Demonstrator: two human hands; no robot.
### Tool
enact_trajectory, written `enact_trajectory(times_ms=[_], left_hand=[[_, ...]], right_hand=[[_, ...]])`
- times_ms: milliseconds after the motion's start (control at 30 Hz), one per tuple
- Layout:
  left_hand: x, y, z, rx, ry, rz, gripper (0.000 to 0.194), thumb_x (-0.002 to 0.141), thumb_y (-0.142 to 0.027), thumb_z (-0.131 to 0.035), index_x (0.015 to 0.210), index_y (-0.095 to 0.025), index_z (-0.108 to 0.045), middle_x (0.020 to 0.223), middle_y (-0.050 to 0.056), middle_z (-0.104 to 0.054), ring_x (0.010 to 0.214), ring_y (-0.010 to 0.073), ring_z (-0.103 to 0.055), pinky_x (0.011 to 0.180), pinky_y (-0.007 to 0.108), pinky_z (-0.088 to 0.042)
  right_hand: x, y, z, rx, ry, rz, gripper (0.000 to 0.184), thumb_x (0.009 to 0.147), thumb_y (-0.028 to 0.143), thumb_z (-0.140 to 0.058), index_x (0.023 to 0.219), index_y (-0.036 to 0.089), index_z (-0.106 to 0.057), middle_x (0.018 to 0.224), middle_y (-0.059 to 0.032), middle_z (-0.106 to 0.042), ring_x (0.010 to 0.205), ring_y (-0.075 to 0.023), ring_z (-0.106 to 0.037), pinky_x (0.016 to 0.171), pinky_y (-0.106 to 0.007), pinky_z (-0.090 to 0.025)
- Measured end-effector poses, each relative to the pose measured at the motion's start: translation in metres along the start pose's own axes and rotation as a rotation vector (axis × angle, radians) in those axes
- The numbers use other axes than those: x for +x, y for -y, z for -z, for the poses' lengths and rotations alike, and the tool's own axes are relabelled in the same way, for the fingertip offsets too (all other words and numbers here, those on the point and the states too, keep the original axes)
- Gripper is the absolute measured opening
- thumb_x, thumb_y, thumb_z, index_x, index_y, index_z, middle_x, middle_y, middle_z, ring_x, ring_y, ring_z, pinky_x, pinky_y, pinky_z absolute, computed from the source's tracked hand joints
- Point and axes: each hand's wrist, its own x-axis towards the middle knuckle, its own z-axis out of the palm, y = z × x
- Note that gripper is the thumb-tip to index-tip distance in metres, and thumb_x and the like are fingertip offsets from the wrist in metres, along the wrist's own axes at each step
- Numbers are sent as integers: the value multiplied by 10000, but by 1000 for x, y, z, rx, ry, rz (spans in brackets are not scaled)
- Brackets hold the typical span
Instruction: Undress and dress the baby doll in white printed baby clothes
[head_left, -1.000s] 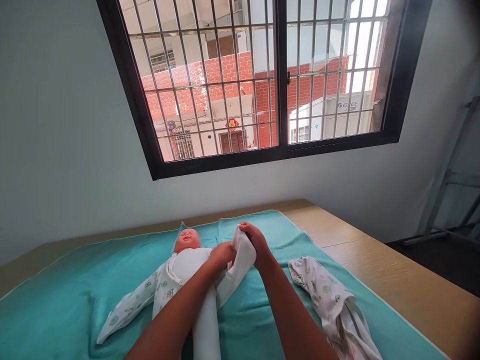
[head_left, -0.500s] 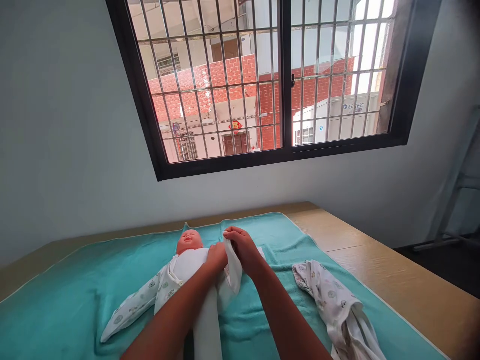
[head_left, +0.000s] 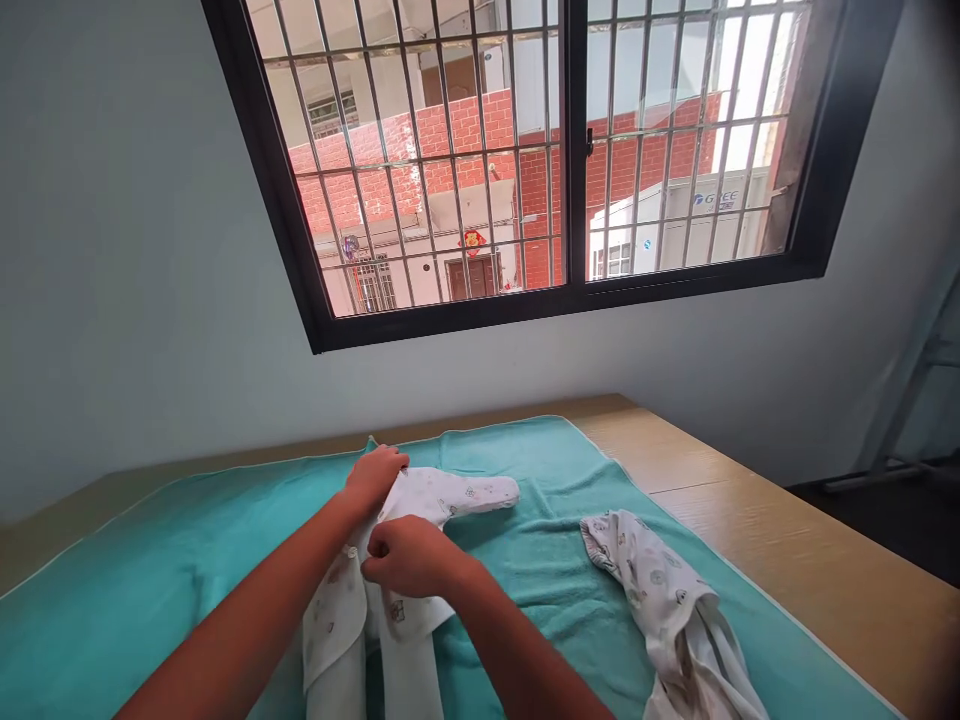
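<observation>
On the teal towel lies a baby doll [head_left: 411, 665], its white legs toward me and its head hidden behind my left hand. It wears a white printed baby shirt [head_left: 427, 495] whose one sleeve stretches out to the right. My left hand [head_left: 377, 475] is closed at the shirt's collar, by the doll's neck; its fingertips are partly hidden. Over the doll's chest, my right hand [head_left: 411, 555] is closed in a pinch on the shirt's front edge. The front panels hang apart over the doll's lower body.
The teal towel [head_left: 540, 590] covers much of a wooden table [head_left: 720, 500]. To the right lies another crumpled printed baby garment [head_left: 667, 590]. A wall with a barred window [head_left: 450, 310] stands behind the table, and a metal frame [head_left: 915, 400] is at the far right.
Both hands have moved left, from the sleeve at the doll's side to its neck and chest. The right sleeve now lies stretched out, and the shirt covers more of the chest.
</observation>
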Motion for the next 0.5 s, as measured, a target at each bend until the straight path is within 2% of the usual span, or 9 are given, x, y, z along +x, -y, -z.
enact_trajectory(times_ms=[167, 233, 300, 367, 433, 500], left_hand=[[-10, 3, 1, -194, -62, -10, 156, 726, -138, -523, 738, -190, -669, 819, 35, -651, 833, 199, -562, 785, 309, -428], [-15, 0, 3, -287, -117, 42, 216, 754, -161, -478, 823, -193, -679, 872, 37, -678, 832, 187, -595, 787, 297, -457], [-27, -3, 9, -367, -192, 123, 300, 800, -179, -402, 948, -182, -663, 954, 52, -694, 856, 178, -627, 782, 290, -485], [-48, -4, 14, -485, -287, 228, 314, 843, -236, -377, 1004, -180, -641, 1016, 62, -695, 900, 188, -642, 788, 303, -504], [-81, -3, 16, -614, -362, 303, 296, 857, -341, -424, 1005, -199, -638, 1050, 57, -690, 954, 212, -639, 823, 335, -511], [-120, -2, 8, -688, -409, 330, 310, 844, -419, -475, 1016, -217, -636, 1092, 55, -674, 1015, 233, -623, 880, 375, -502]], right_hand=[[-2, 19, -16, -145, 15, 15, 125, 694, 282, -565, 606, 196, -547, 575, 21, -515, 559, -131, -435, 513, -248, -289], [-3, 21, -18, -162, 12, 45, 142, 699, 266, -576, 589, 187, -531, 557, 23, -498, 544, -120, -420, 517, -247, -282], [-3, 20, -15, -66, -33, 103, 158, 719, 258, -563, 593, 182, -504, 564, 33, -484, 545, -104, -401, 517, -237, -278], [-2, 17, -7, 107, -148, 137, 156, 754, 247, -517, 620, 181, -473, 601, 41, -482, 571, -93, -394, 522, -221, -287], [-2, 13, 1, 238, -257, 117, 144, 779, 240, -474, 650, 181, -453, 642, 41, -491, 608, -89, -407, 542, -209, -309], [-2, 11, 6, 260, -223, 84, 129, 783, 252, -466, 675, 181, -470, 667, 37, -512, 624, -92, -429, 551, -205, -322]])
